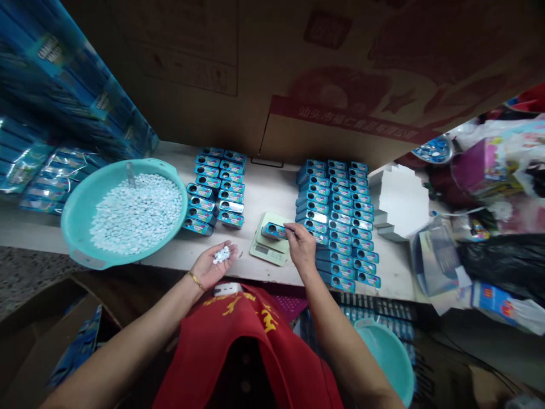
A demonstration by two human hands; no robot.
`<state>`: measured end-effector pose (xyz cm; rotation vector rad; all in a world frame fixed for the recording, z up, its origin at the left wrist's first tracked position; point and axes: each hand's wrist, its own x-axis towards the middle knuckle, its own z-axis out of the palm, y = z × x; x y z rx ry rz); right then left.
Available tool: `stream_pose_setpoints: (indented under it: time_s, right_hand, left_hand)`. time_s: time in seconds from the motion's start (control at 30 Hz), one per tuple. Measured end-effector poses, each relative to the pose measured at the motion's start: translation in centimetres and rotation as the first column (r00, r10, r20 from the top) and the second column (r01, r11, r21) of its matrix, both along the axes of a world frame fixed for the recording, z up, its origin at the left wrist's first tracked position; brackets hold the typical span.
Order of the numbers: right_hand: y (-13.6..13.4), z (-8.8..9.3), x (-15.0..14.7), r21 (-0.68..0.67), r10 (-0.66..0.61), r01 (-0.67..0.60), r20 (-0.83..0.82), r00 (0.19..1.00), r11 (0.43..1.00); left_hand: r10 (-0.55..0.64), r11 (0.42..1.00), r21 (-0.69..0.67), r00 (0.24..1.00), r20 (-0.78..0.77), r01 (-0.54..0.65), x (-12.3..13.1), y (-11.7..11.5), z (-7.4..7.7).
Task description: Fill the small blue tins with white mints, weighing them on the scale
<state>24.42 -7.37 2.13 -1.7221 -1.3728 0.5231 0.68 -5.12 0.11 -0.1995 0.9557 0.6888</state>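
Observation:
My left hand (212, 265), palm up and cupped, holds a small heap of white candies (222, 255) in front of the table edge. The thumb and fingers of my right hand (301, 245) grip the right end of a small blue box (275, 230) with a dark round hole in its top. This box is over the pale digital scale (269, 254), and I cannot tell whether it rests on it. Left of my left hand stands a turquoise basin (76, 218) with many more white candies and a clear scoop in it.
Blue boxes stand in two columns (208, 182) behind my left hand and in three columns (340, 216) beside my right. A large cardboard carton (204, 108) walls off the back. Grey-white card pieces (402, 199) lie at right; another turquoise basin (389, 358) is below the table.

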Motion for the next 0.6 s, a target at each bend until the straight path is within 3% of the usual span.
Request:
stream_pose_setpoints:
  time_s: [0.1, 0.23, 0.37, 0.47, 0.53, 0.6]
  right_hand:
    - [-1.4, -0.3, 0.9, -0.025, -0.084, 0.083, -0.020, 0.996, 0.996]
    - [-2.8, -2.0, 2.1, -0.076, -0.228, 0.222, -0.093, 0.969, 0.972]
    - [-2.9, -2.4, 2.5, -0.091, -0.228, 0.218, -0.121, 0.966, 0.972]
    - [-2.8, -0.8, 0.9, -0.044, -0.119, 0.119, 0.003, 0.993, 0.992]
    - [-3.0, 0.5, -1.5, -0.049, 0.060, -0.058, 0.034, 0.998, 0.997]
    - [-3.4, 1.3, -4.4, -0.096, 0.287, -0.280, 0.058, 0.956, 0.955]
  left_hand:
    - [-0.026, 1.000, 0.006, 0.999, -0.022, 0.027, -1.2, -0.5, -0.1]
    - [-0.065, 0.998, 0.016, 0.998, -0.020, 0.066, -2.2, -1.3, -0.6]
    - [-0.094, 0.995, 0.024, 0.995, -0.034, 0.095, -2.3, -1.8, -0.7]
    - [-0.146, 0.987, 0.059, 0.988, -0.048, 0.149, -1.7, -1.9, -0.3]
    - [-0.188, 0.977, 0.095, 0.981, -0.043, 0.192, -1.0, -2.0, 0.2]
    - [-0.237, 0.960, 0.150, 0.972, -0.014, 0.236, -0.3, -2.2, 0.5]
